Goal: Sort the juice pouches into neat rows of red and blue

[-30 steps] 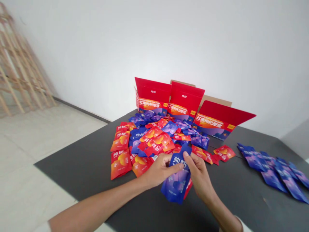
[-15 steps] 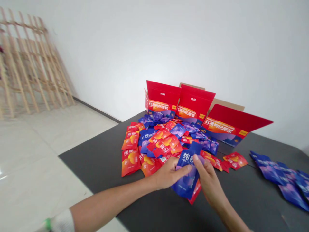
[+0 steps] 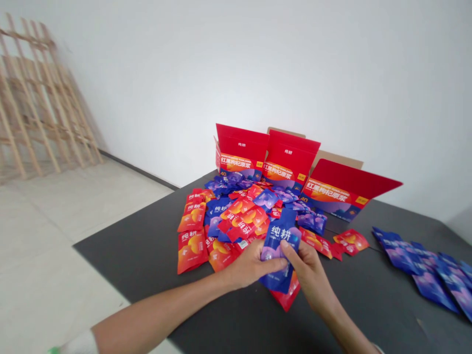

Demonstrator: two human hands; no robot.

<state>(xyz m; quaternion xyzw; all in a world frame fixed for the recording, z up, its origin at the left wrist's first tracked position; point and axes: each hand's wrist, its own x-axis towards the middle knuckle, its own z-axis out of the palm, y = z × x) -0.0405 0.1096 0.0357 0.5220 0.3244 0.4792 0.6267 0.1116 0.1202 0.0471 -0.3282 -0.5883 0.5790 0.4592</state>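
A blue pouch (image 3: 276, 237) with purple fruit printed on it is held upright between my two hands, over the near side of the table. My left hand (image 3: 248, 268) grips its left edge, thumb across the front. From the right, my right hand (image 3: 312, 276) pinches it with the thumb pressed on its face. A red pouch (image 3: 288, 296) shows below and behind the blue one; whether it is held too I cannot tell. Just beyond my hands lies a heap of red pouches (image 3: 241, 227) and blue pouches (image 3: 220, 209).
Three open red boxes, a left one (image 3: 241, 157), a middle one (image 3: 283, 169) and a right one (image 3: 328, 194), stand behind the heap against the white wall. Several blue pouches (image 3: 416, 265) lie at the right of the black table (image 3: 147, 246). A wooden rack (image 3: 44, 93) leans at far left.
The camera view has shifted slightly, so the table things sit further left in it. Both hands keep hold of the blue pouch, which is now more upright; more of the red pouch beneath shows.
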